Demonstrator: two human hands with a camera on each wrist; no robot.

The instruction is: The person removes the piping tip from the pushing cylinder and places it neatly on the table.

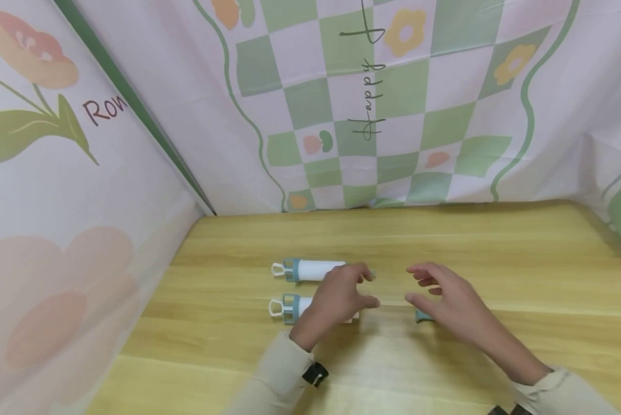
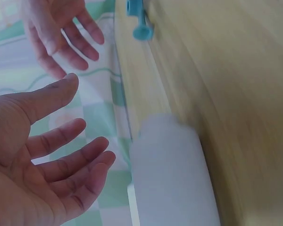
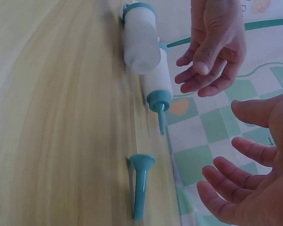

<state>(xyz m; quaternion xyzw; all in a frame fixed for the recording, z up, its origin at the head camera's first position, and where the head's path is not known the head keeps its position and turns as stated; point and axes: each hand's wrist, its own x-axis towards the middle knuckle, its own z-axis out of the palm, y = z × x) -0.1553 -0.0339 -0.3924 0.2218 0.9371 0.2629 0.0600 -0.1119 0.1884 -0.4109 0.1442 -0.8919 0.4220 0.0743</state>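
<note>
Two bottles (image 1: 320,270) side by side on table (image 1: 538,253) (nearer one uncapped); above, left hand (image 1: 338,293), wide, empty; nozzle (image 3: 140,188) below right hand (image 1: 452,300), likewise wide, empty; apparently at the picking-up step; next calls for pinching nozzle.

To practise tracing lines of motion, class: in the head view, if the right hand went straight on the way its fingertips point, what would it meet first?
Probably the left hand, which faces the right hand across a gap; depth is unclear, so it might pass above or below.
</note>
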